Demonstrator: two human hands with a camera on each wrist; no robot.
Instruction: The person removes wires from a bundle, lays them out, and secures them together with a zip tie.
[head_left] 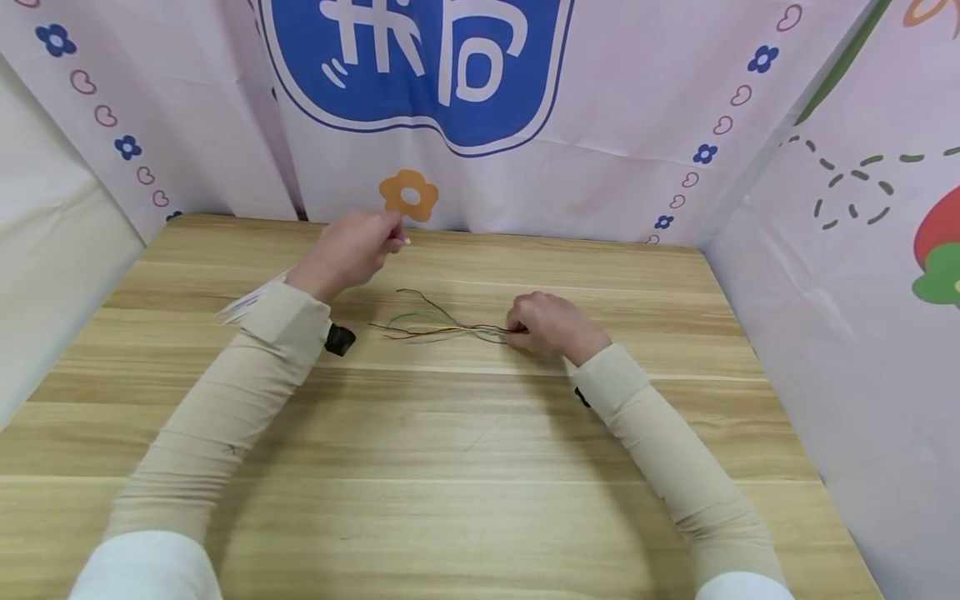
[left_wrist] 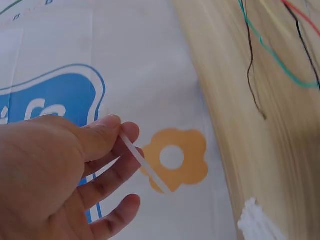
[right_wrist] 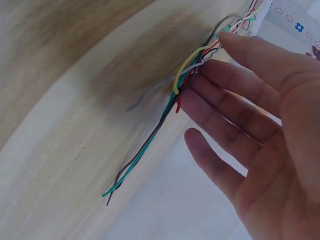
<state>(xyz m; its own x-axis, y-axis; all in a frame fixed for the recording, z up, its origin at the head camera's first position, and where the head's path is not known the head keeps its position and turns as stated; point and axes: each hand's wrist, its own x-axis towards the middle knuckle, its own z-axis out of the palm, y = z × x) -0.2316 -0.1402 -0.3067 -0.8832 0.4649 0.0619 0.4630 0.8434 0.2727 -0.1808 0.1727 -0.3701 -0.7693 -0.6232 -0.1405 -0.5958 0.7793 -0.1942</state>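
My left hand [head_left: 347, 252] is raised over the back left of the table. Its thumb and forefinger pinch a thin white cable tie [left_wrist: 146, 163], which slants down from the fingertips in the left wrist view. My right hand [head_left: 551, 323] holds a bundle of thin coloured wires [right_wrist: 186, 75] between thumb and fingers, right of the table's middle. Green, red, black, yellow, grey and brown strands show. To the left, the wires' loose ends [head_left: 420, 332] fan out over the wood. Partly behind my left wrist lies a bunch of white cable ties [head_left: 247, 305].
The wooden table [head_left: 450, 500] ends at a white cloth backdrop [head_left: 600, 183] with a blue emblem and an orange flower. Another printed cloth [head_left: 847, 292] stands along the right edge. Black camera mounts [head_left: 340, 340] show at the wrists.
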